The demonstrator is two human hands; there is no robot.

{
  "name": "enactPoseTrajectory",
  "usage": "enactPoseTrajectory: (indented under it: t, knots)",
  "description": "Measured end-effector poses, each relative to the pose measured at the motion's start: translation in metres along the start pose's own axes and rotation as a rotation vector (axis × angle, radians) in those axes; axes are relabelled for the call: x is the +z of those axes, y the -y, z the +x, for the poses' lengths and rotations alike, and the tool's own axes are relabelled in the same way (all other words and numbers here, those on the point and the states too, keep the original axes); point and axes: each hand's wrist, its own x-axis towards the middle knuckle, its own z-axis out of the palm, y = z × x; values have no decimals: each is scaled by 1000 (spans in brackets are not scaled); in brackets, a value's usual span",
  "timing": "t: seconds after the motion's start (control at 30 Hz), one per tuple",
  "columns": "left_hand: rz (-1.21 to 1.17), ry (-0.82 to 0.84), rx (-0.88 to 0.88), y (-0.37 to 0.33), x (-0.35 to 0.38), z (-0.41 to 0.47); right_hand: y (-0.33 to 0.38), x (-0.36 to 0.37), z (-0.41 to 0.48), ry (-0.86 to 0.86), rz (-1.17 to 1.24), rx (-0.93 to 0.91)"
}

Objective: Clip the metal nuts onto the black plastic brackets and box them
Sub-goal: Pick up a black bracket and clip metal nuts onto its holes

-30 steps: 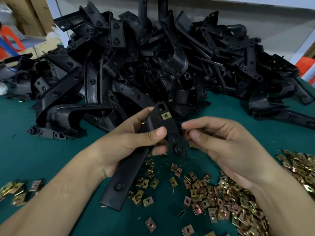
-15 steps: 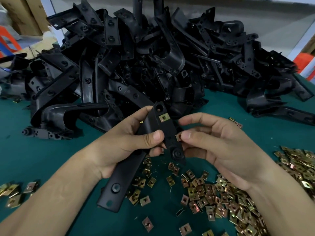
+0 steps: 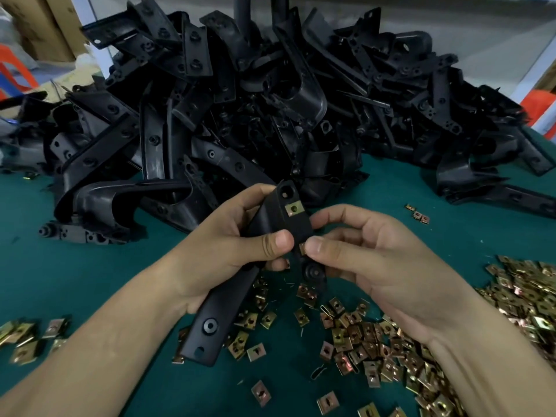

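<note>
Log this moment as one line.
left hand grips bracket | right hand pinches second nut at bracket edge | first nut already clipped | loose nuts on table

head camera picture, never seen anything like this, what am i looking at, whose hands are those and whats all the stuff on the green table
No machine here: these are a person's two bare hands, seen from a camera worn on the head, looking down. The left hand grips a long black bracket that already carries one brass-coloured nut near its top end. The right hand pinches a second nut against the bracket's edge. On the green table lie loose nuts in front and a big pile of brackets behind.
</note>
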Motion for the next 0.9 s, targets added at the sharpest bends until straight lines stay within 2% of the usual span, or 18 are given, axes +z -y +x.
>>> enactPoseTrajectory:
  t: [0.07, 0.2, 0.33, 0.47, 0.63, 0.8, 0.9]
  knots:
    - [19, -28, 11, -1, 2, 1, -1, 0, 1, -29, -61, -49]
    - [41, -110, 17, 5, 9, -1, -5, 5, 1, -86, -401, -255]
    - [1, -107, 47, 5, 13, -4, -11, 11, 0, -298, -732, -449]
    - [9, -123, 55, 0, 17, -5, -2, 15, 1, -356, -752, -535]
    - [-81, -118, 30, -5, 28, -11, 19, 9, -5, -364, -831, -535]
    - [-214, -35, -66, -10, 53, -18, 66, -26, -27, -637, -836, -539]
    - [-223, 19, -84, -14, 77, -18, 79, -42, -56, -718, -827, -518]
